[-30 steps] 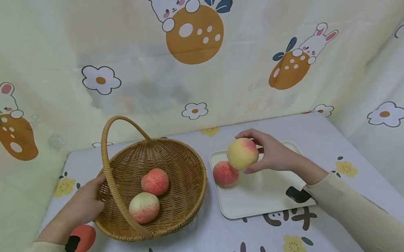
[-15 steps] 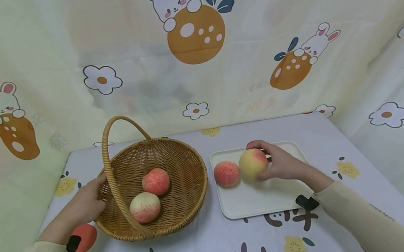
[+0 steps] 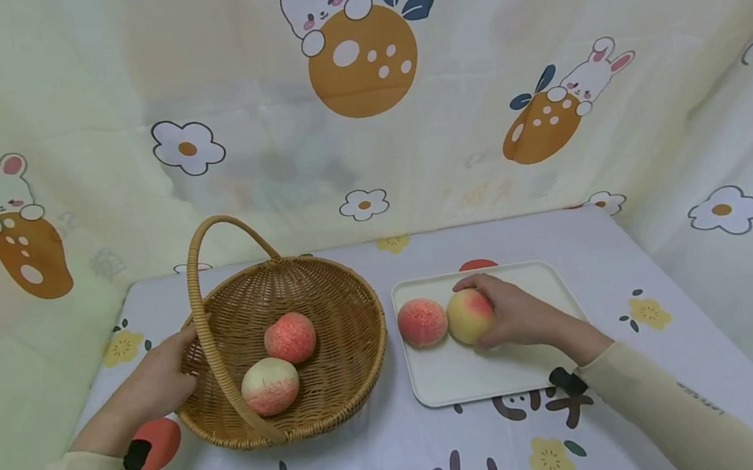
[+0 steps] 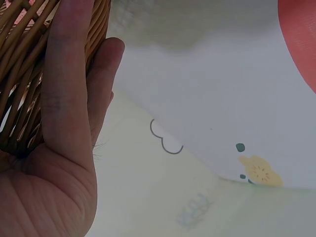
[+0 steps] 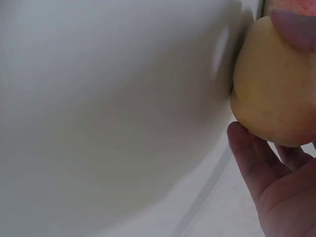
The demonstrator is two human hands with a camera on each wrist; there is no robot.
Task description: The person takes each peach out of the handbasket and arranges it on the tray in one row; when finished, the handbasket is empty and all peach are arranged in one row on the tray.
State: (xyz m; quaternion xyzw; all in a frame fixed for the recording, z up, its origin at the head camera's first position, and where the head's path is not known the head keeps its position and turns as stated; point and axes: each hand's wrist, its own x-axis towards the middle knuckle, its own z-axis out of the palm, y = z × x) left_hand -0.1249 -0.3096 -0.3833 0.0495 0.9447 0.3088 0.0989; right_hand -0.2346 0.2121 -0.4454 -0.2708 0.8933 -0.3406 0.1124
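My left hand [image 3: 160,374] grips the left rim of the brown wicker basket [image 3: 338,300], thumb and fingers on either side of its wall. In the left wrist view the fingers [image 4: 66,94] lie along the weave. Inside the basket are a red peach [image 3: 290,338] and a pale peach with a pink base [image 3: 270,386]. My right hand [image 3: 519,313] holds a yellow peach [image 3: 468,317] with a red blush, low on the white tray [image 3: 495,376]. Another red peach [image 3: 422,323] sits on the tray just to its left. In the right wrist view the yellow peach [image 5: 271,89] touches the tray surface.
The basket's arched handle [image 3: 200,307] rises on its left side. A printed cloth [image 3: 373,465] covers the table, and a patterned curtain [image 3: 260,178] hangs behind it and at both sides.
My right hand has carried the yellow peach rightward from above the red peach, then lowered it onto the tray beside it. My left hand and the basket have stayed in place.
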